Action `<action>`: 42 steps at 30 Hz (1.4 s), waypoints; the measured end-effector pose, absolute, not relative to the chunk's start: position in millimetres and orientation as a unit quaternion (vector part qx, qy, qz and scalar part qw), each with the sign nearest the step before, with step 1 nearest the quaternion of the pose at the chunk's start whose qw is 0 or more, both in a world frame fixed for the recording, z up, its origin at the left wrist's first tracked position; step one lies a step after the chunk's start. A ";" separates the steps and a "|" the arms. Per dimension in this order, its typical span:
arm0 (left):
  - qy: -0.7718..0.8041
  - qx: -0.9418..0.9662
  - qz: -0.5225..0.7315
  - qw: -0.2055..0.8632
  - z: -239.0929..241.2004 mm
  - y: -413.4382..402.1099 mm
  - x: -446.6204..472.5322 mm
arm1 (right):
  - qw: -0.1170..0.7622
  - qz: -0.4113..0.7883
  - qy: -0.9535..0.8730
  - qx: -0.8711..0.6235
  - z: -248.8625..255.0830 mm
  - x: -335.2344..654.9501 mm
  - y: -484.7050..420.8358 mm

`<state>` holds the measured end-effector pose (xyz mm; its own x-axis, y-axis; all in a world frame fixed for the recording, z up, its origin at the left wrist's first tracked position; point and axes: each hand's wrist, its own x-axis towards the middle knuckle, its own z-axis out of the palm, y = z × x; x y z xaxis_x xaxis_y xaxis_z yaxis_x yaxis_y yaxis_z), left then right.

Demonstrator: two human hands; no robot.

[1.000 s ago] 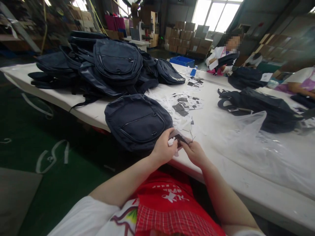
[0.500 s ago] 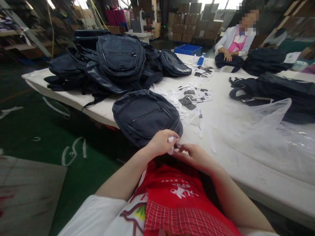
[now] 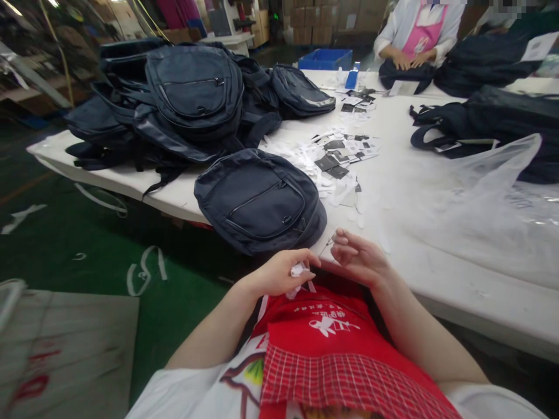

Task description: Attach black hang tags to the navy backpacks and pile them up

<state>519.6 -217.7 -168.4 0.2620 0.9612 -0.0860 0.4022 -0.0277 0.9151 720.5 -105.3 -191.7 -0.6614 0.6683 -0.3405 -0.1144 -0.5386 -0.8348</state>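
Note:
My left hand (image 3: 279, 272) is closed around crumpled white strips (image 3: 299, 271), whose ends hang out below the fingers. To its right, my right hand (image 3: 361, 256) has its fingers curled into a pinch. A thin dark string (image 3: 326, 245) runs from those fingertips toward my left hand; what it is attached to is too small to tell. Both hands are in front of my red apron (image 3: 314, 326), at the table's near edge. Just beyond them a navy backpack (image 3: 257, 201) lies on the table, its zipped front pocket facing up.
A pile of navy backpacks (image 3: 192, 87) covers the table's left side. Scattered black and white tags (image 3: 336, 157) lie mid-table. Clear plastic bags (image 3: 480, 203) and more dark bags (image 3: 489, 125) are on the right. Across the table a person in a pink apron (image 3: 423, 35) handles a dark bag.
My hands have moved apart; the right one has lifted up and to the right with the thin string. The left keeps the white strips. My view has tilted down.

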 end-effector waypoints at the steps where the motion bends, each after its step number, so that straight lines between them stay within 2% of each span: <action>1: 0.521 0.658 0.302 0.451 -168.2 -218.0 520.5 | 0.255 0.808 -0.416 -0.331 -190.7 716.3 -106.4; 6: 0.549 0.676 0.289 0.399 -170.0 -220.4 527.6 | 0.268 0.812 -0.451 -0.256 -181.1 703.4 -111.5; 10: 0.520 0.668 0.306 0.435 -168.0 -224.6 524.0 | 0.291 0.789 -0.483 -0.244 -182.5 698.0 -117.0; 12: 0.535 0.617 0.340 0.466 -167.6 -227.4 515.7 | 0.270 0.799 -0.481 -0.242 -188.3 696.2 -119.5; 15: 0.590 0.490 0.397 0.503 -170.9 -232.0 497.9 | 0.185 0.800 -0.503 -0.269 -198.4 693.9 -120.5; 17: 0.603 0.406 0.436 0.531 -174.5 -235.1 485.4 | 0.178 0.723 -0.581 -0.329 -203.1 692.0 -117.7; 20: 0.593 0.321 0.486 0.556 -178.4 -238.9 470.3 | 0.231 0.552 -0.700 -0.389 -208.1 688.7 -108.3; 22: 0.584 0.291 0.504 0.566 -179.5 -240.3 464.2 | 0.232 0.504 -0.734 -0.392 -212.4 685.4 -101.3; 25: 0.578 0.275 0.511 0.574 -179.1 -240.7 460.8 | 0.208 0.515 -0.731 -0.397 -222.0 680.0 -94.2; 31: 0.533 0.246 0.547 0.597 -175.1 -237.7 465.0 | 0.224 0.500 -0.696 -0.464 -241.1 682.0 -88.9; 35: 0.469 0.228 0.544 0.658 -184.5 -225.3 479.9 | 0.184 0.591 -0.625 -0.475 -250.8 674.1 -89.6; 38: 0.433 0.208 0.521 0.705 -196.9 -210.2 496.8 | 0.247 0.676 -0.491 -0.491 -258.2 659.0 -93.9; 42: 0.409 0.197 0.522 0.722 -206.6 -197.2 507.3 | 0.313 0.699 -0.393 -0.509 -265.2 650.6 -100.5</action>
